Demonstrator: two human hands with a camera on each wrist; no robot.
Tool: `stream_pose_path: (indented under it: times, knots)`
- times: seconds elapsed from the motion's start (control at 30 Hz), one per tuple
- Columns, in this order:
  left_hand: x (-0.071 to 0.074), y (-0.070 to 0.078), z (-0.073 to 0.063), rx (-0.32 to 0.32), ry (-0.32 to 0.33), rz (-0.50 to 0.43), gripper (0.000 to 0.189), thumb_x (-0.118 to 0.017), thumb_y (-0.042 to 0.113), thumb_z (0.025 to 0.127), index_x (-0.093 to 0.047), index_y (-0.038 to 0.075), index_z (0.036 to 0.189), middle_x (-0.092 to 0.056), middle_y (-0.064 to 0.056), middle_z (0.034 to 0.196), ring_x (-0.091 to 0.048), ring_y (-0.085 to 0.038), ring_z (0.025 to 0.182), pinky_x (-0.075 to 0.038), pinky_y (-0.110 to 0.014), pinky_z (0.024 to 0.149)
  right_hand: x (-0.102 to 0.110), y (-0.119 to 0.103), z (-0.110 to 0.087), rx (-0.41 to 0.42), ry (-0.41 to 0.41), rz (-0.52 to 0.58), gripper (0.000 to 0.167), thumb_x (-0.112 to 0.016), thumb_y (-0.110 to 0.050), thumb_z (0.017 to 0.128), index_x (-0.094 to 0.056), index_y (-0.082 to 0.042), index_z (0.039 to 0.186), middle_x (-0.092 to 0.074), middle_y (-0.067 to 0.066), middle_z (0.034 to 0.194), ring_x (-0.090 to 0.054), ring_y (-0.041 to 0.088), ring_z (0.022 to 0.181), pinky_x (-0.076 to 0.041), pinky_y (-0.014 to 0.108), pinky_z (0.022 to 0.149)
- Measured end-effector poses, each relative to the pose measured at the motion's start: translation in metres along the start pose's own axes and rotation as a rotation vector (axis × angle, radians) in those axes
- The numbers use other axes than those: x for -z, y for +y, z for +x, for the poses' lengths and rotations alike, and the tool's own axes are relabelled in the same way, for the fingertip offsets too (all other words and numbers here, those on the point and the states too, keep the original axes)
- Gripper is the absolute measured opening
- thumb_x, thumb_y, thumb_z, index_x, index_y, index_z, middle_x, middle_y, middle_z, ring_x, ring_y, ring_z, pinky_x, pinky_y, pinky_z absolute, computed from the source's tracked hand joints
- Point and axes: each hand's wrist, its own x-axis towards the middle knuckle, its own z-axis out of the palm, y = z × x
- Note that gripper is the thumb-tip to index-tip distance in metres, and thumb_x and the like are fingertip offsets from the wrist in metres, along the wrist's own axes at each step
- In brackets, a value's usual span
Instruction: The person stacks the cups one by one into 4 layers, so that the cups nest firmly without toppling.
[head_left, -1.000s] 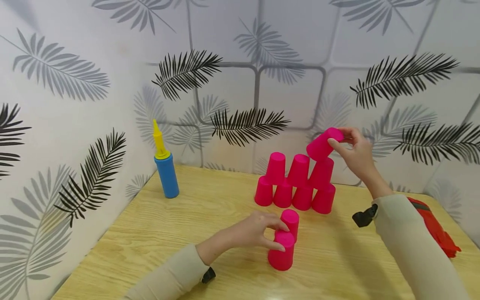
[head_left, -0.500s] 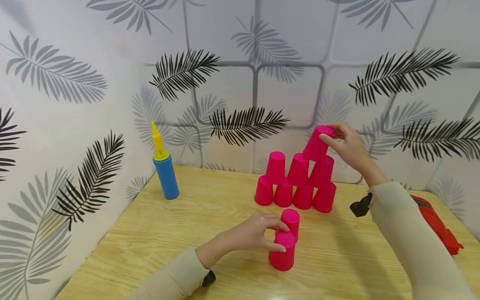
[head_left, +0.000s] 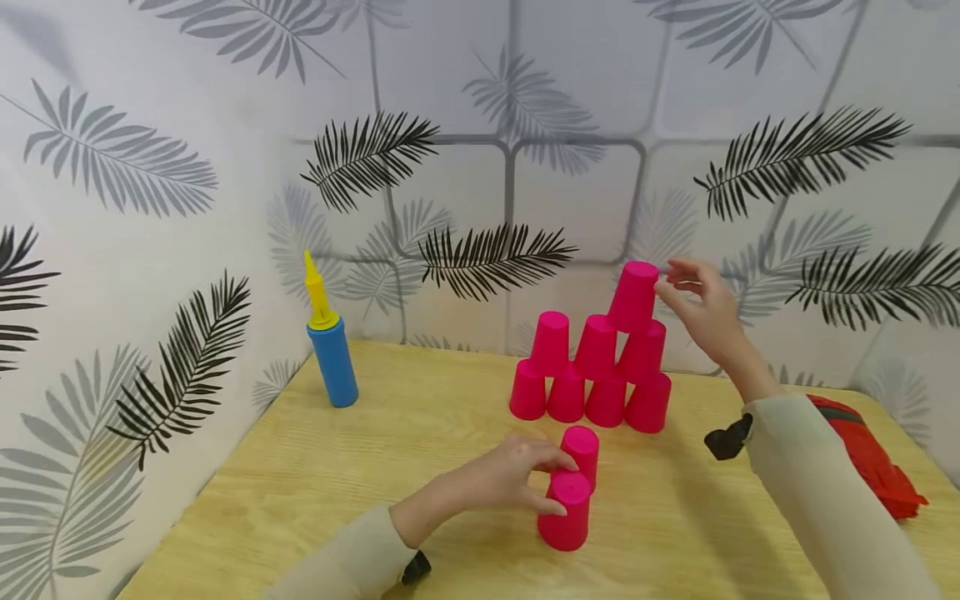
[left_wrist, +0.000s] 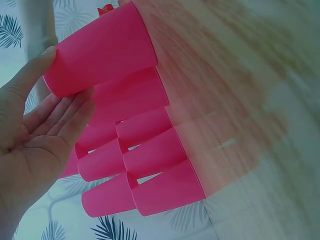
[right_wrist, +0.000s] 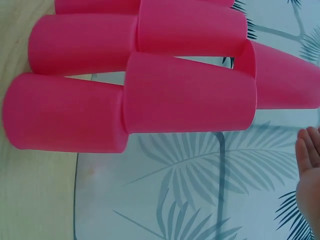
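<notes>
Pink cups stand upside down in a stack [head_left: 606,398]: four-wide rows aside, several form the base, 3 stand on them, and one top cup [head_left: 634,297] sits on the right pair of that second layer. My right hand [head_left: 705,308] is beside this top cup, fingers apart from it and thumb tip close to its side; in the right wrist view that hand [right_wrist: 310,170] holds nothing. Nearer me are two more upturned cups, a front cup [head_left: 564,521] and a rear cup [head_left: 581,450]. My left hand [head_left: 510,475] holds the front cup between thumb and fingers.
A blue hand pump [head_left: 334,362] with a yellow nozzle stands at the table's back left. Red folded fabric [head_left: 873,467] lies at the right, partly behind the right sleeve. The patterned wall [head_left: 465,192] rises right behind the wooden table [head_left: 420,408].
The top cup, tilted in my right hand a second ago, has moved left and come upright onto the second layer. My right fingers have let go of it. The left hand stays put.
</notes>
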Motion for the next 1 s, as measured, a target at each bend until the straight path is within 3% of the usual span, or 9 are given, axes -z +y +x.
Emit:
stream_pose_path:
  times: [0.1, 0.17, 0.3, 0.47, 0.57, 0.67, 0.83, 1.0]
  knots:
    - [0.0, 0.0, -0.002, 0.019, -0.007, 0.0, 0.045, -0.08, 0.028, 0.082, -0.066, 0.011, 0.12, -0.07, 0.0, 0.112, -0.067, -0.005, 0.1, -0.052, -0.015, 0.091, 0.001, 0.002, -0.017, 0.077, 0.141, 0.087, 0.041, -0.063, -0.008, 0.094, -0.051, 0.007, 0.13, -0.054, -0.015, 0.11, -0.052, -0.007, 0.099, -0.043, 0.005, 0.09]
    - [0.002, 0.0, -0.005, 0.039, -0.011, -0.005, 0.044, -0.079, 0.03, 0.082, -0.065, 0.012, 0.121, -0.07, 0.001, 0.113, -0.066, -0.004, 0.101, -0.053, -0.016, 0.092, 0.0, 0.001, -0.03, 0.147, 0.203, 0.148, 0.036, -0.062, 0.002, 0.091, -0.054, 0.011, 0.125, -0.057, -0.015, 0.107, -0.056, -0.004, 0.099, -0.045, 0.007, 0.091]
    - [0.016, 0.0, -0.015, 0.063, 0.002, -0.059, 0.044, -0.078, 0.028, 0.084, -0.064, 0.012, 0.122, -0.068, 0.0, 0.117, -0.066, -0.007, 0.105, -0.055, -0.021, 0.094, -0.006, -0.002, -0.058, 0.255, 0.211, 0.18, 0.035, -0.061, 0.015, 0.085, -0.056, 0.014, 0.12, -0.061, -0.011, 0.106, -0.059, -0.002, 0.098, -0.047, 0.008, 0.091]
    - [0.044, -0.001, -0.026, 0.049, 0.111, -0.131, 0.045, -0.078, 0.022, 0.084, -0.062, 0.008, 0.123, -0.067, -0.004, 0.119, -0.067, -0.017, 0.11, -0.054, -0.024, 0.098, -0.02, -0.004, -0.092, 0.343, 0.079, 0.073, 0.043, -0.069, 0.019, 0.075, -0.06, 0.008, 0.117, -0.064, 0.006, 0.108, -0.057, -0.009, 0.102, -0.045, 0.004, 0.093]
    - [0.061, -0.006, -0.025, 0.026, 0.231, -0.152, 0.046, -0.078, 0.016, 0.083, -0.06, 0.005, 0.124, -0.067, -0.008, 0.12, -0.066, -0.022, 0.113, -0.054, -0.027, 0.1, -0.03, -0.004, -0.106, 0.379, -0.002, 0.035, 0.047, -0.073, 0.018, 0.071, -0.062, 0.004, 0.115, -0.065, 0.014, 0.107, -0.058, -0.007, 0.101, -0.046, 0.003, 0.092]
    - [0.076, -0.011, -0.019, 0.019, 0.361, -0.171, 0.047, -0.077, 0.011, 0.083, -0.059, 0.001, 0.126, -0.066, -0.012, 0.122, -0.065, -0.026, 0.116, -0.052, -0.028, 0.102, -0.042, -0.005, -0.117, 0.388, -0.059, 0.004, 0.047, -0.077, 0.012, 0.071, -0.064, -0.001, 0.114, -0.068, 0.012, 0.104, -0.061, -0.003, 0.097, -0.047, 0.003, 0.09]
    - [0.101, -0.013, 0.004, 0.013, 0.568, -0.238, 0.049, -0.075, 0.007, 0.084, -0.057, 0.0, 0.128, -0.063, -0.016, 0.125, -0.061, -0.029, 0.119, -0.051, -0.028, 0.104, -0.06, -0.01, -0.132, 0.262, -0.202, -0.033, 0.043, -0.08, -0.008, 0.078, -0.064, -0.008, 0.117, -0.069, 0.005, 0.108, -0.065, 0.009, 0.097, -0.056, 0.017, 0.086]
    - [0.119, -0.013, 0.041, -0.028, 0.72, -0.287, 0.047, -0.073, 0.006, 0.086, -0.056, 0.0, 0.129, -0.06, -0.016, 0.125, -0.059, -0.028, 0.114, -0.052, -0.037, 0.103, -0.074, -0.018, -0.141, 0.11, -0.4, -0.044, 0.049, -0.078, -0.032, 0.083, -0.06, -0.01, 0.123, -0.065, 0.004, 0.117, -0.065, 0.019, 0.102, -0.058, 0.04, 0.09]
